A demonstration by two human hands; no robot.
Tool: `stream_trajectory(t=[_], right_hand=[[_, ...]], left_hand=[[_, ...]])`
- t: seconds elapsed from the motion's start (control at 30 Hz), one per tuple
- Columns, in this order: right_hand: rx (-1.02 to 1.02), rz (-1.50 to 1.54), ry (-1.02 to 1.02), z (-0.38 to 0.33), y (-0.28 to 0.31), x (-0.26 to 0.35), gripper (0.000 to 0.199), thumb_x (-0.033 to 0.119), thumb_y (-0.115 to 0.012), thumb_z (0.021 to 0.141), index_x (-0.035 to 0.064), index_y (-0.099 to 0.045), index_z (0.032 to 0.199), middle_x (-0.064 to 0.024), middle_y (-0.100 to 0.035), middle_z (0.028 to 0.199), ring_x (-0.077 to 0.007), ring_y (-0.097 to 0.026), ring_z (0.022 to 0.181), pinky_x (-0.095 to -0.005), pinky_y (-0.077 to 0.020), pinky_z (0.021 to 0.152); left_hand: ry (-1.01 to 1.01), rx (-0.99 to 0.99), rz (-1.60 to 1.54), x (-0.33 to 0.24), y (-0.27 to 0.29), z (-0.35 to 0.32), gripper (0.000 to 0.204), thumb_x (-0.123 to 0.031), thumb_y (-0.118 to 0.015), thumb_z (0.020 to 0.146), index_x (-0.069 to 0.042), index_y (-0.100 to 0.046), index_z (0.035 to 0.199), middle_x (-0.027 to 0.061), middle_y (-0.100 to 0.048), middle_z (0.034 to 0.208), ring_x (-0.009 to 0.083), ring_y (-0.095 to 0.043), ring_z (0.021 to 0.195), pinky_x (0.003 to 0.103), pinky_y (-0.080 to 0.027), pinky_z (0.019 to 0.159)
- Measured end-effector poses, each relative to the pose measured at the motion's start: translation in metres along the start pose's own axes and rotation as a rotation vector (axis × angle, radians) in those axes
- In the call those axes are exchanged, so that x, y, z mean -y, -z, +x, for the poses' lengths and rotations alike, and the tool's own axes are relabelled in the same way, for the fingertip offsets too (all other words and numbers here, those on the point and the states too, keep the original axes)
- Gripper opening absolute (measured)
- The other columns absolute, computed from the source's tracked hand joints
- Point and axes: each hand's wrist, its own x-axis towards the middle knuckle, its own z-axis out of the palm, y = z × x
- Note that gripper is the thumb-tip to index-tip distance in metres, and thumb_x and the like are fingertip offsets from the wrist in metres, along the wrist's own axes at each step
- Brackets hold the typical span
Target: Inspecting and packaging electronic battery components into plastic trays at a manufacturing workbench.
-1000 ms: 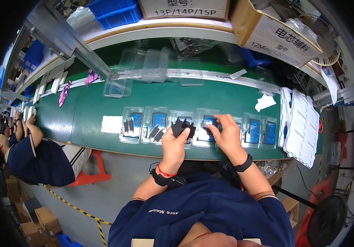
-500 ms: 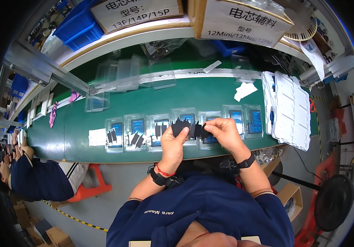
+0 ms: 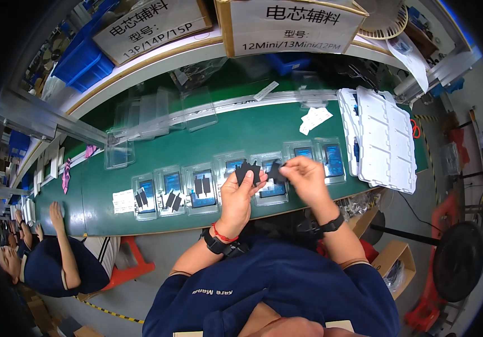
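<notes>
Above the row of clear plastic trays, my left hand point(image 3: 236, 196) is closed on a small stack of thin black adhesive pieces point(image 3: 247, 172), thumb on top. Beside it, my right hand point(image 3: 308, 178) pinches one black adhesive piece point(image 3: 276, 172) between thumb and fingertips, close to the left fingers. Under and around both hands stand several clear trays point(image 3: 271, 200), each with a flat blue-and-black battery point(image 3: 333, 160). In the three leftmost trays, black pieces point(image 3: 174, 200) lie over the batteries. My hands partly cover the middle trays.
White moulded trays point(image 3: 387, 140) are stacked at the right end of the green bench point(image 3: 106, 196). White paper slips point(image 3: 315, 119) lie behind the row, another white sheet point(image 3: 123, 201) at its left. Clear lids point(image 3: 199, 109) stand along the back rail. A co-worker point(image 3: 64, 264) sits at the left.
My right hand has drawn its black piece slightly away from the stack in my left hand. My view has turned a little. The co-worker's arm now reaches onto the bench.
</notes>
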Motion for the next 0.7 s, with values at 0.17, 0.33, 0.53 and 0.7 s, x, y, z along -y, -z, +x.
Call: stream_trajectory(t=[0.17,0.33,0.53,0.7], right_hand=[[-0.166,-0.889,0.227,0.012,0.050,-0.012,0.023,0.008,-0.073,0.073,-0.0010,-0.063,0.091,-0.0094,-0.062,0.075,-0.0268,-0.061,0.067,-0.0346,-0.0493,0.062],[-0.383,-0.841,0.492,-0.007,0.025,0.014,0.033,0.015,-0.075,0.072,0.0000,-0.061,0.097,-0.0133,-0.058,0.089,-0.0304,-0.058,0.080,-0.0368,-0.0479,0.068],[-0.028,0.142,0.039,-0.017,0.004,-0.012,0.012,0.006,-0.072,0.079,0.0008,-0.062,0.081,0.0009,-0.060,0.071,-0.0020,-0.052,0.061,-0.0186,-0.0412,0.054],[-0.049,0.288,-0.105,-0.016,0.031,0.005,0.006,0.005,-0.066,0.083,0.0017,-0.064,0.087,-0.0014,-0.063,0.073,-0.0020,-0.052,0.059,-0.0163,-0.0414,0.052]], left_hand=[[0.028,0.038,0.072,0.011,-0.006,0.005,0.011,-0.005,-0.059,0.089,0.001,-0.058,0.098,0.0091,-0.065,0.091,0.0183,-0.066,0.084,0.029,-0.053,0.072],[0.082,0.028,0.113,0.019,-0.017,0.006,0.011,-0.003,-0.060,0.087,0.000,-0.059,0.098,0.0087,-0.065,0.091,0.0177,-0.065,0.082,0.029,-0.054,0.072],[0.105,0.114,0.086,0.025,-0.026,0.006,0.012,-0.001,-0.062,0.085,-0.003,-0.062,0.096,0.0080,-0.066,0.092,0.0165,-0.065,0.081,0.030,-0.054,0.073],[0.200,0.082,0.074,0.023,-0.030,0.005,0.013,-0.006,-0.062,0.087,-0.001,-0.061,0.100,0.0096,-0.066,0.095,0.0168,-0.065,0.084,0.031,-0.054,0.074]])
